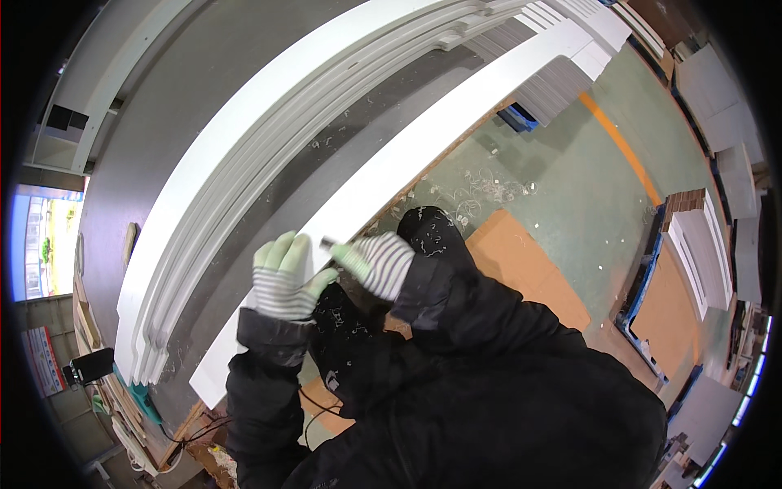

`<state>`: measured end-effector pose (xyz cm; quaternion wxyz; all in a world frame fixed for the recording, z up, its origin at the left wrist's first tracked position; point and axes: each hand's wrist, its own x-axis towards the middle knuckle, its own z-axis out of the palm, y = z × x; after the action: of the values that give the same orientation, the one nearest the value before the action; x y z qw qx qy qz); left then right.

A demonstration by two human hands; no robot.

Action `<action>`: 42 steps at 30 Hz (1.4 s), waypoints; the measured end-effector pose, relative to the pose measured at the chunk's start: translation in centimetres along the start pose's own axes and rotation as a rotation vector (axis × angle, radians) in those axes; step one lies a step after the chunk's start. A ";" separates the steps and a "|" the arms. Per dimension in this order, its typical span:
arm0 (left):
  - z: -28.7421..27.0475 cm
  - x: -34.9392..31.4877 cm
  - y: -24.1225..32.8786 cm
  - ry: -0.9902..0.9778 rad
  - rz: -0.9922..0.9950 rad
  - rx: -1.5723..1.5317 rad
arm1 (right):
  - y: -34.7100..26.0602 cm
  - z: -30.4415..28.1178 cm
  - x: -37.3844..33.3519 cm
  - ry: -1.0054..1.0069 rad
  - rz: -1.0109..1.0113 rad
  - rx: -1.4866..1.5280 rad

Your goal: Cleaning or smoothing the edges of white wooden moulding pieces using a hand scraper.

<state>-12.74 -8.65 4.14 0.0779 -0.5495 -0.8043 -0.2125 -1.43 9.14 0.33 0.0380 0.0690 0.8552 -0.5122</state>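
Note:
A long white board (432,134) lies along the table edge in front of me. My left hand (283,281), in a striped knit glove with pale green fingers, rests on the board with its fingers stretched out and its thumb apart toward the near edge. Close to its right, my right hand (376,262) wears a matching glove. It is closed around a small dark tool (327,243), whose tip points at the board's near edge. Most of the tool is hidden in the glove, so its kind cannot be told.
Beyond the board, several white shaped panels (195,163) are stacked on the dark table (277,204). Thin shavings (464,200) litter the green floor beside a cardboard sheet (525,261). More panels (700,244) stand at the right. A black device (88,367) sits at the far left.

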 end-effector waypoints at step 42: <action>-6.1 -10.1 -2.3 -0.113 -0.116 0.152 | 1.3 -2.4 0.1 0.233 0.134 -0.194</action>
<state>-11.61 -20.52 5.40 0.0615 -0.5056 -0.8516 -0.1240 -1.35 11.82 0.32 -0.0210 0.1807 0.8928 -0.4121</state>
